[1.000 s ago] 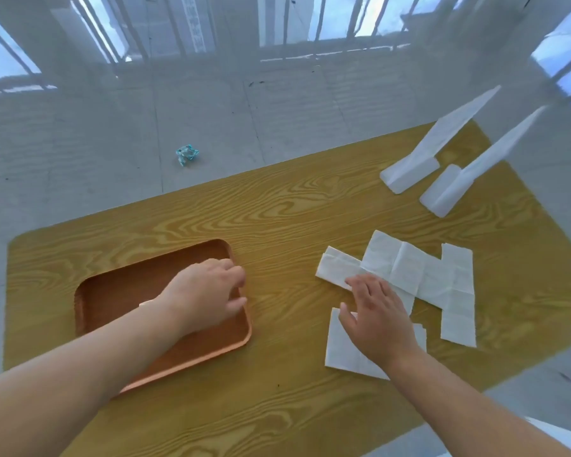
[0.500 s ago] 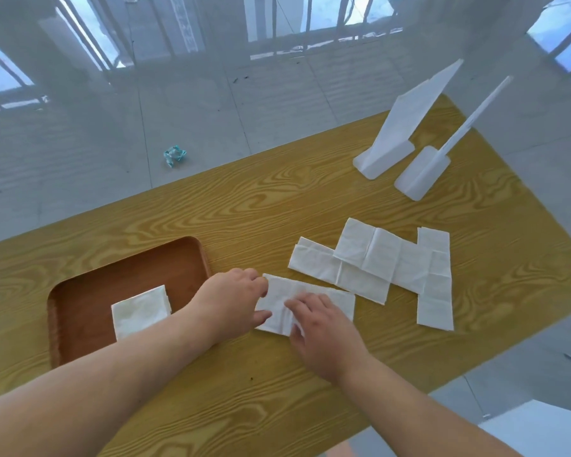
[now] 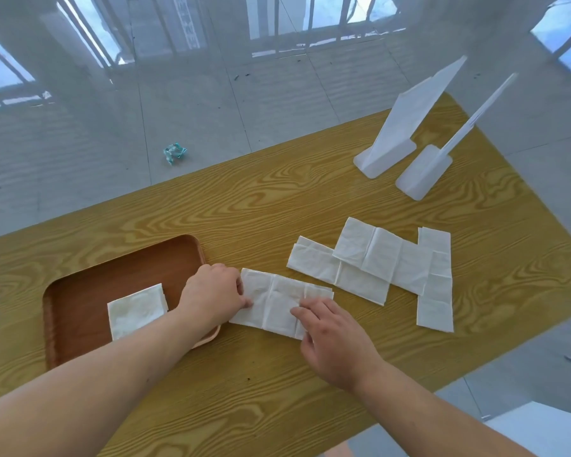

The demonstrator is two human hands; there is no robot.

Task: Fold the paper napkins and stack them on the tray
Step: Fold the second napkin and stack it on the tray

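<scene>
Both hands rest on a napkin (image 3: 277,303) on the table (image 3: 277,199) beside the tray (image 3: 80,291): left hand (image 3: 213,296) pinching its edge, right hand (image 3: 335,341) fingers spread flat. One folded napkin (image 3: 134,310) lies in the tray.

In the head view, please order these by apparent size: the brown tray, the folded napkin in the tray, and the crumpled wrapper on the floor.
1. brown tray
2. folded napkin
3. crumpled wrapper; it lies farther from the camera, so its true size is unsure.

Your left hand (image 3: 215,296) and right hand (image 3: 338,341) are bare: no gloves, rings, watch; forearms unsleeved.
</scene>
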